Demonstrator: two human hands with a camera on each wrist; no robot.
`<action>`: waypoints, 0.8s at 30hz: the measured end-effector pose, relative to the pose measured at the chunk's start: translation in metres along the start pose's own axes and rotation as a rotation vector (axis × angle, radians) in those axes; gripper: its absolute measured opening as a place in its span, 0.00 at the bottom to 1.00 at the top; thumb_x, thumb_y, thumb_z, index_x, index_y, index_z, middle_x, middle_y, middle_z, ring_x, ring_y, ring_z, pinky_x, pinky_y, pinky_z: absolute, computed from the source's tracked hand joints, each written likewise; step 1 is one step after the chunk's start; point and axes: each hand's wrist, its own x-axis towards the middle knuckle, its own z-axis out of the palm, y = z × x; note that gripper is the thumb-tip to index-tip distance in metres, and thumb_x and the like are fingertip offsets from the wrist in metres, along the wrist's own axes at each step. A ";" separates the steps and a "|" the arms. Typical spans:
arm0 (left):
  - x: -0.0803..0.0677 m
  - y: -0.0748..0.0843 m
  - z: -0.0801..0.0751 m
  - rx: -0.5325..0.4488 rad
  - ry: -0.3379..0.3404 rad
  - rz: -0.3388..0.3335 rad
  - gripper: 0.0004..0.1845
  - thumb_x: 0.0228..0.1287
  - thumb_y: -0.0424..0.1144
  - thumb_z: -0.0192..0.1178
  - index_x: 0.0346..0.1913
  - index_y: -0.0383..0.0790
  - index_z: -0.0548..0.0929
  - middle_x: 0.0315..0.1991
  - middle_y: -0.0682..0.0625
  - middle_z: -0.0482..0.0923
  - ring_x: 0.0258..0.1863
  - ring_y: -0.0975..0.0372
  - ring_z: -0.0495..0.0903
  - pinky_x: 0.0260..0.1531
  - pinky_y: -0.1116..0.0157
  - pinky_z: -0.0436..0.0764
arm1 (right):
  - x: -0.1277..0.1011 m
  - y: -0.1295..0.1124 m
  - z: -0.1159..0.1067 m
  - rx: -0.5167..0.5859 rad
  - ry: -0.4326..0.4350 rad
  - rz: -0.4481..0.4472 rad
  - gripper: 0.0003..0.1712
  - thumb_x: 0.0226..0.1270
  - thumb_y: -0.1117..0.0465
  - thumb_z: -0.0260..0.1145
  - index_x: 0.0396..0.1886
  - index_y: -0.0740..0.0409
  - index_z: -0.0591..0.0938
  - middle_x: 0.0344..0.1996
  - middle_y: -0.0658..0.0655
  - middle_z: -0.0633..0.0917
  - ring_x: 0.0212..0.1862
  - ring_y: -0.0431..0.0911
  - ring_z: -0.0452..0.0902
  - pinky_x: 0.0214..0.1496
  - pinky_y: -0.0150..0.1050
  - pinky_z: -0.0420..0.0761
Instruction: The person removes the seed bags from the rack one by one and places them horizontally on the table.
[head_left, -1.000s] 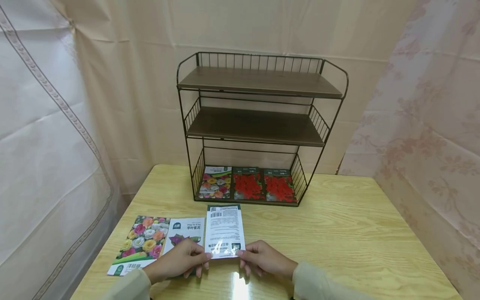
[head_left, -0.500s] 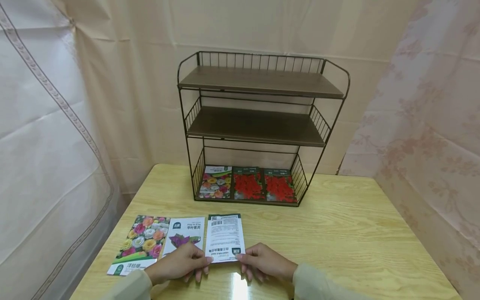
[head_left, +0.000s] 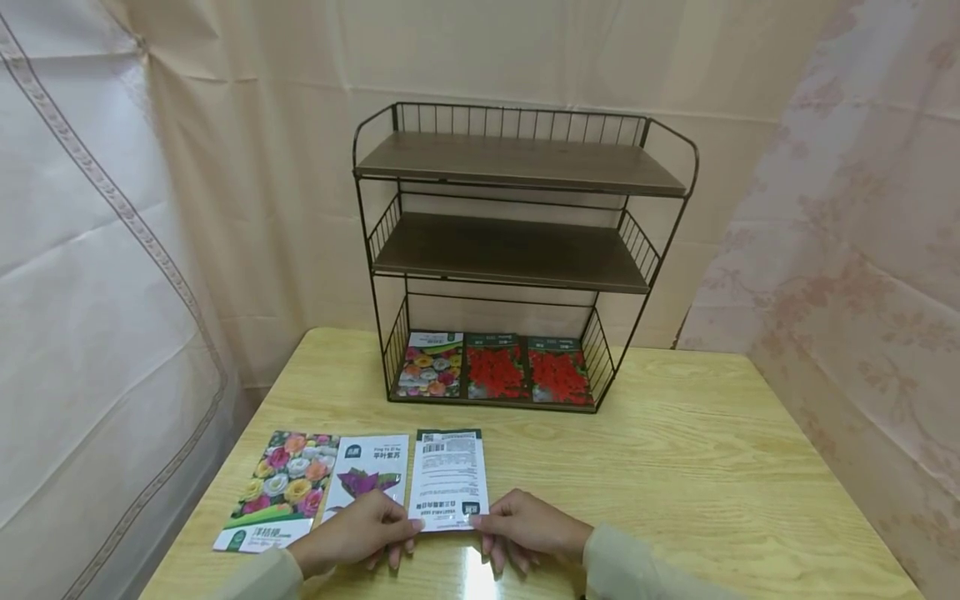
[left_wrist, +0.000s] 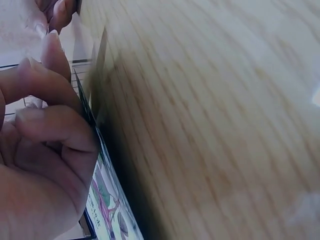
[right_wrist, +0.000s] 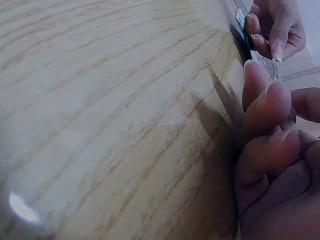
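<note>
A white seed packet [head_left: 448, 478] lies back side up, barcode at its far end, on the wooden table [head_left: 675, 467] near the front edge. My left hand [head_left: 369, 530] pinches its near left corner and my right hand [head_left: 527, 525] pinches its near right corner. In the left wrist view my left hand [left_wrist: 47, 145] curls its fingers on the packet's thin edge [left_wrist: 98, 75]. The right wrist view shows my right hand [right_wrist: 270, 150] on the same edge [right_wrist: 228, 106], low against the tabletop.
Left of the held packet lie a purple-plant packet [head_left: 371, 475] and a larger mixed-flower packet [head_left: 281, 488]. A black wire rack [head_left: 517, 250] with wooden shelves stands at the back; three flower packets [head_left: 497, 367] lie on its bottom shelf. Curtains hang all around.
The white packet, lifted at its near end a second ago, has come down flat on the table beside the purple packet. Both hands sank with it and keep their hold.
</note>
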 end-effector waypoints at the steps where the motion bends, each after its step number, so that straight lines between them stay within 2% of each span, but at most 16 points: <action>1: 0.000 0.000 0.000 0.003 0.003 0.001 0.20 0.75 0.49 0.61 0.29 0.38 0.87 0.18 0.50 0.82 0.08 0.71 0.63 0.10 0.75 0.64 | 0.000 0.000 0.000 0.002 -0.007 -0.001 0.28 0.78 0.47 0.62 0.28 0.68 0.85 0.17 0.54 0.85 0.10 0.35 0.66 0.10 0.27 0.62; 8: -0.001 -0.006 0.002 0.030 0.013 0.000 0.20 0.75 0.49 0.61 0.27 0.41 0.87 0.18 0.50 0.83 0.09 0.70 0.61 0.10 0.74 0.63 | 0.000 0.003 -0.001 0.000 -0.069 -0.026 0.26 0.81 0.54 0.56 0.31 0.71 0.85 0.20 0.58 0.88 0.09 0.35 0.68 0.09 0.27 0.61; 15: 0.000 -0.007 0.002 0.032 -0.008 0.020 0.20 0.76 0.47 0.61 0.26 0.40 0.86 0.18 0.49 0.83 0.09 0.71 0.61 0.10 0.75 0.62 | 0.000 0.005 -0.004 0.044 -0.142 0.007 0.27 0.82 0.54 0.56 0.31 0.73 0.84 0.20 0.55 0.87 0.09 0.34 0.69 0.09 0.28 0.61; 24: 0.000 -0.007 0.002 0.089 -0.017 0.028 0.20 0.76 0.48 0.61 0.25 0.41 0.85 0.16 0.51 0.82 0.07 0.71 0.61 0.08 0.74 0.63 | -0.003 0.003 -0.003 0.030 -0.136 0.012 0.27 0.81 0.53 0.57 0.30 0.72 0.84 0.21 0.58 0.88 0.08 0.35 0.67 0.09 0.29 0.61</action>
